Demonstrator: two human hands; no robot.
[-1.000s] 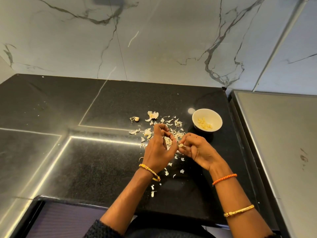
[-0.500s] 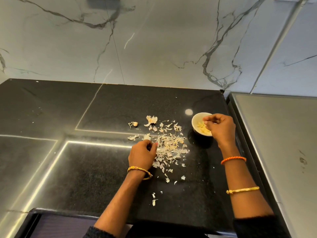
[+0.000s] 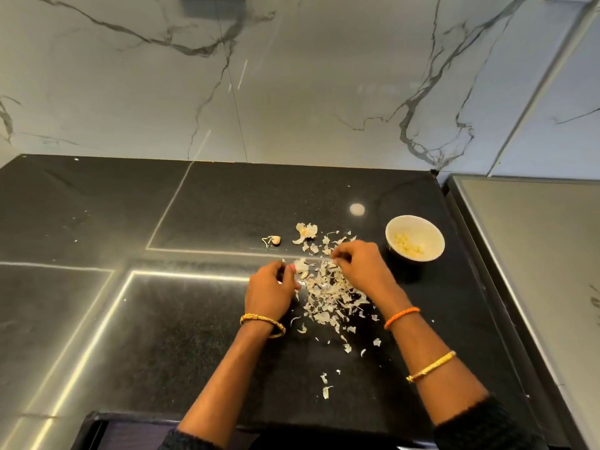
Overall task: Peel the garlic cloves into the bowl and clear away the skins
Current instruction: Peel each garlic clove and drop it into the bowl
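I see a pale marble wall [image 3: 324,86] with dark veins behind a black speckled worktop [image 3: 162,319], and a grey steel surface [image 3: 535,254] alongside it on the right. On the worktop, a heap of papery garlic skins [image 3: 328,290] stretches along a line running from far to near, its long axis pointing roughly from the bowl side down toward me, thinning into scattered flakes at the near end. The left hand [image 3: 271,292] rests at the left edge of the heap, fingers curled inward; I cannot tell whether its grip holds anything. The right hand [image 3: 360,266] reaches over the far part of the heap with fingertips [image 3: 337,256] bunched together, pinching at the skins. A small white bowl [image 3: 435,233] stands upright just right of the right hand, apart from it, with peeled garlic cloves [image 3: 407,244] lying in its bottom. One unpeeled clove [image 3: 275,240] sits alone to the far left of the heap, its stringy tail pointing left. A gold bangle [image 3: 263,323] circles the left wrist; an orange band [image 3: 402,317] and a second gold bangle [image 3: 431,367] circle the right forearm.
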